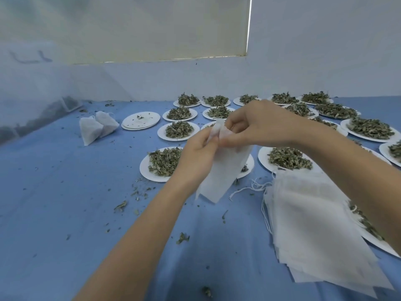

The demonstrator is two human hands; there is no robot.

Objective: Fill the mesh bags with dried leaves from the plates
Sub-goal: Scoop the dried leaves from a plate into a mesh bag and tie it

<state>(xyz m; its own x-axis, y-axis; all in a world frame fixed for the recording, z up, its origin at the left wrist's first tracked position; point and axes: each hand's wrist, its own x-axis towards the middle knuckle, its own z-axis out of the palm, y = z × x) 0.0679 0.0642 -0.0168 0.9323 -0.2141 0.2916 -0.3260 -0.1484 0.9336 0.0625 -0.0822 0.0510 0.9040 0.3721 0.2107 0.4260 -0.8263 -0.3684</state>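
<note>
An empty white mesh bag (223,170) hangs above the blue table, held at its top edge by both hands. My left hand (198,153) pinches one side of the mouth and my right hand (258,124) pinches the other side, slightly higher. Just left of the bag sits a white plate of dried leaves (160,164). A second plate (246,167) is mostly hidden behind the bag. Another heaped plate (288,159) lies under my right forearm. Several more plates of dried leaves (180,114) spread toward the back and right.
A stack of empty mesh bags (321,227) with drawstrings lies at the front right, partly over a plate. Two filled bags (95,127) stand at the back left beside a stack of emptied plates (140,120). Loose leaf bits (121,206) litter the blue cloth.
</note>
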